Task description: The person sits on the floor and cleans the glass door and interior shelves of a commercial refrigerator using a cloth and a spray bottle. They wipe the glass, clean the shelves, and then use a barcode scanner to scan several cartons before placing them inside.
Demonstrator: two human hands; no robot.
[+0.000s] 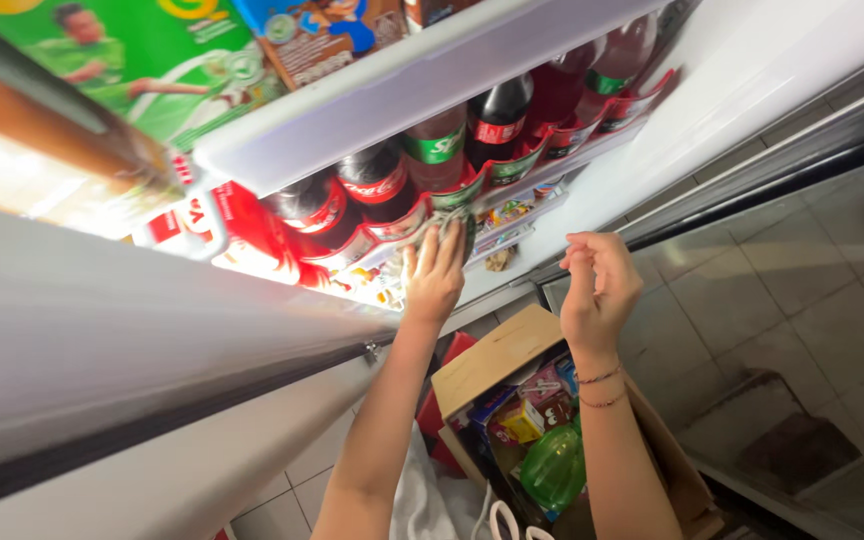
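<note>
1. Left hand (434, 277) reaches up to the shelf (512, 190), fingers flat and closed over a small dark packet (455, 232) at the shelf's front edge.
2. Right hand (597, 290) hovers just beside it, fingers loosely curled, holding nothing visible.
3. Shelf already carries a row of soda bottles (382, 185); small snack packs sit just beneath.
4. Open cardboard box (497, 355) on the floor below looks far from emptied: assorted packs and a green bottle (552, 468) inside, so stocking seems partway done.
</note>
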